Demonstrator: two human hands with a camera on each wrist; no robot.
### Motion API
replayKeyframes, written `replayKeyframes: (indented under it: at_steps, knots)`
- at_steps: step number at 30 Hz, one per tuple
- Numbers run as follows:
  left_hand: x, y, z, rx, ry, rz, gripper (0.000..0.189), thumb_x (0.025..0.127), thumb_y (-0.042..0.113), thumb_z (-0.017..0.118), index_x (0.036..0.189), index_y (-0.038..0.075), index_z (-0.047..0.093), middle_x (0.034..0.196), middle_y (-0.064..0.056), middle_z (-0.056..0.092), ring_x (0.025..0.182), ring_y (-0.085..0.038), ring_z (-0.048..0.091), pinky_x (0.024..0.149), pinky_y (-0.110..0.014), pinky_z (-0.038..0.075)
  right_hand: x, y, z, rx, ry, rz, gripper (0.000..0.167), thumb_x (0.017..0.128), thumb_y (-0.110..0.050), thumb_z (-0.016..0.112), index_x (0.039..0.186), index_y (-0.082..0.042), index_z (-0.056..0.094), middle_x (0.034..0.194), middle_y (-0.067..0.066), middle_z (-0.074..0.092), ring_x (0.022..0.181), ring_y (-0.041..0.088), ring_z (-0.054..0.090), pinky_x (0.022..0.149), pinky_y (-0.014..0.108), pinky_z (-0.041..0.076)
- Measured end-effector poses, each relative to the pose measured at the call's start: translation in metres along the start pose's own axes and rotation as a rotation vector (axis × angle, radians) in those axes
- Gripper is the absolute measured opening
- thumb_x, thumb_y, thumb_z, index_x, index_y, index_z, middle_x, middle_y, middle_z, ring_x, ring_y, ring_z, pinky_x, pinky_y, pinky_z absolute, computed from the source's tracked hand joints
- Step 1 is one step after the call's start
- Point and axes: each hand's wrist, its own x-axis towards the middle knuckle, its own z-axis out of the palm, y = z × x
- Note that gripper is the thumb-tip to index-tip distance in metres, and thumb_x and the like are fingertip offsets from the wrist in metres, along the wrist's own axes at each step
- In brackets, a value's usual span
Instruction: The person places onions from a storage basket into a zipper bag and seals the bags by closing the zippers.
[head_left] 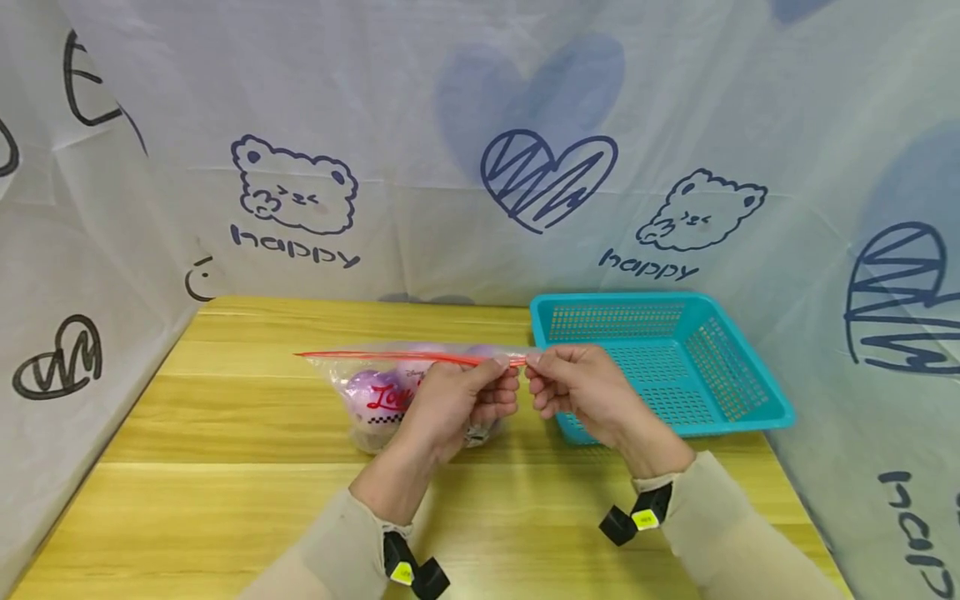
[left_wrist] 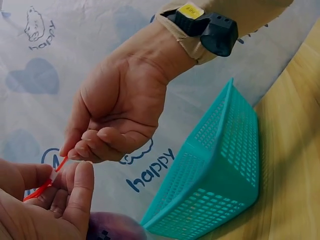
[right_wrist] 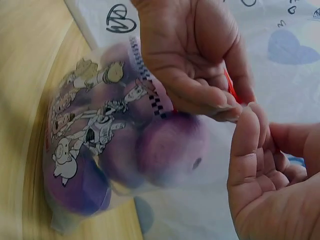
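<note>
A clear zip bag [head_left: 375, 442] with red lettering and cartoon prints stands on the table, holding several purple round things [right_wrist: 172, 150]. Along its top runs a red zip strip [head_left: 375, 356]. My left hand [head_left: 450, 408] pinches this strip between thumb and finger toward the right, where a small whitish piece [left_wrist: 54, 176] shows at the fingertips in the left wrist view. Close beside it, my right hand [head_left: 588, 390] pinches the strip's right end, other fingers curled in. Part of the bag is hidden behind the left hand.
A turquoise plastic basket [head_left: 750, 367] with perforated walls stands at the back right, partly behind my right hand. The wooden table [head_left: 225, 500] is backed and flanked by a white cloth [head_left: 420, 167] with hearts and bear drawings.
</note>
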Motion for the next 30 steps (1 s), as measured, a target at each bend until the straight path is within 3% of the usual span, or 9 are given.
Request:
replayKeyframes:
  at_steps: [8,13,30]
  knots:
    - [0.000,0.005,-0.001,-0.029,-0.007,-0.014,0.031,0.106,0.013,0.060,0.113,-0.016,0.070,0.078,-0.006,0.074,0.070,-0.012,0.074,0.070,-0.026,0.063,-0.001,-0.001,0.006,0.102,0.020,-0.017,0.026,0.109,-0.016,0.055,0.089,-0.006,0.068,0.076,0.001,0.071,0.063,0.012,0.072,0.065,0.031,0.063]
    - [0.000,0.007,-0.003,-0.035,-0.002,-0.034,0.027,0.105,0.013,0.061,0.105,-0.010,0.074,0.079,-0.007,0.074,0.070,-0.013,0.075,0.069,-0.027,0.063,-0.001,0.001,0.004,0.103,0.023,-0.017,0.026,0.109,-0.016,0.055,0.089,-0.005,0.068,0.075,0.002,0.072,0.064,0.013,0.074,0.066,0.032,0.063]
    - [0.001,0.012,-0.015,-0.034,-0.011,-0.032,0.034,0.105,0.014,0.061,0.112,-0.018,0.069,0.074,-0.007,0.074,0.066,-0.012,0.073,0.065,-0.027,0.062,-0.002,0.001,-0.003,0.113,0.008,-0.007,0.028,0.109,-0.015,0.054,0.088,-0.005,0.069,0.073,0.002,0.071,0.060,0.011,0.073,0.063,0.031,0.063]
